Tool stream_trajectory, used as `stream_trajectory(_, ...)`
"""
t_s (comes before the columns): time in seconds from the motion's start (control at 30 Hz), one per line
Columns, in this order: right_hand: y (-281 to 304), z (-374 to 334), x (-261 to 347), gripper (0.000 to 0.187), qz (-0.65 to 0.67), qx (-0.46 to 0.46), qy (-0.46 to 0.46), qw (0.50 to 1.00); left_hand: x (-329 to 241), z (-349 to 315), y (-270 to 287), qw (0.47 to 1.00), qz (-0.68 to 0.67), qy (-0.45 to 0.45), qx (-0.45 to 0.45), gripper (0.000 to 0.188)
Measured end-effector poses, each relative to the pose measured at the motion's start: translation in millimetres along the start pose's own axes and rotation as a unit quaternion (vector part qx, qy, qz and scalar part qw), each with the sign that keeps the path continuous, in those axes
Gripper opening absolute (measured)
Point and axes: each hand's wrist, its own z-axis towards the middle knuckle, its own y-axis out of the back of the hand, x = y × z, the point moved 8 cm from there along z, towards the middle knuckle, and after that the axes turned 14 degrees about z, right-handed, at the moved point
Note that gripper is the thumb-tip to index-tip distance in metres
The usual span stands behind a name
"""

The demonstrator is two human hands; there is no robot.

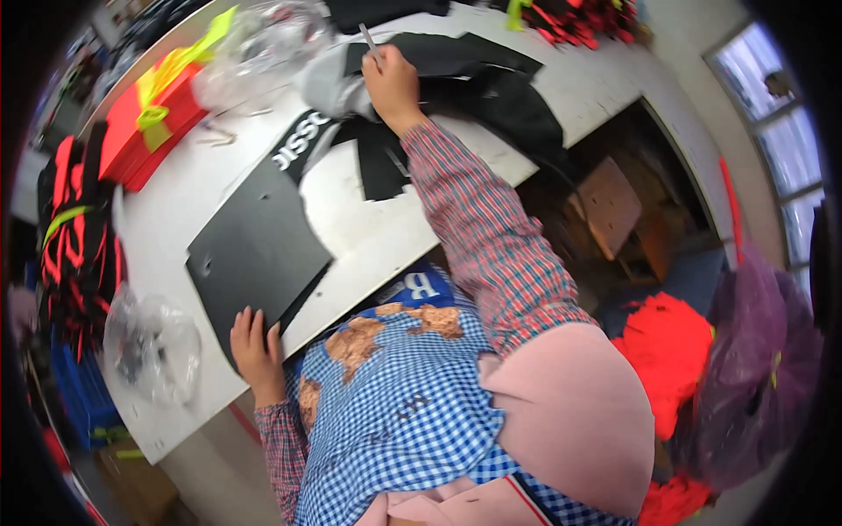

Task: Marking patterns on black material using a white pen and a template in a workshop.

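My left hand (pixel 259 355) lies with its fingers stretched out on the near corner of a dark grey sheet (pixel 254 245) at the table's front edge. The sheet looks flat and stiff, with small holes in it. Farther off, my right hand (pixel 392 88) is closed around a slim, pale, pen-like stick (pixel 367 37) that points up and away. Beneath and beside that hand lie black fabric pieces (pixel 491 96) and a light grey piece (pixel 331 81). A black strip with white lettering (pixel 303 140) runs beyond the sheet. A smaller black piece (pixel 381 167) lies by my right wrist.
On the white table (pixel 167 228) are a red stack tied with yellow (pixel 158 123), clear plastic bags (pixel 153 346) and red-black bundles (pixel 79 237). An opening with a wooden stool (pixel 610 206) lies right of the table. Red cloth (pixel 667 351) and a purple bag (pixel 745 368) stand at right.
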Motion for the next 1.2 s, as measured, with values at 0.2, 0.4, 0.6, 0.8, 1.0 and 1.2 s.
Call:
stream_trajectory(0.2,-61,-143,12,0.032,-0.046,0.341,-0.084,0.935,11,-11,8,0.995,0.043,0.074,0.047,0.046)
stream_trajectory(0.4,-69,-205,27,0.037,-0.066,0.453,-0.14,0.878,28,-18,4,0.989,0.036,0.123,0.079,0.054)
stream_trajectory(0.6,-79,-218,33,0.038,-0.058,0.468,-0.146,0.87,33,-17,5,0.989,0.027,0.125,0.076,0.054)
stream_trajectory(0.8,-86,-215,27,0.037,-0.032,0.447,-0.165,0.878,36,-14,5,0.987,0.027,0.135,0.078,0.055)
stream_trajectory(1.0,-88,-217,28,0.037,-0.044,0.457,-0.169,0.872,38,-17,2,0.99,0.046,0.114,0.07,0.06)
stream_trajectory(1.2,-86,-216,31,0.036,-0.046,0.425,-0.179,0.886,39,-22,1,0.99,0.052,0.114,0.061,0.06)
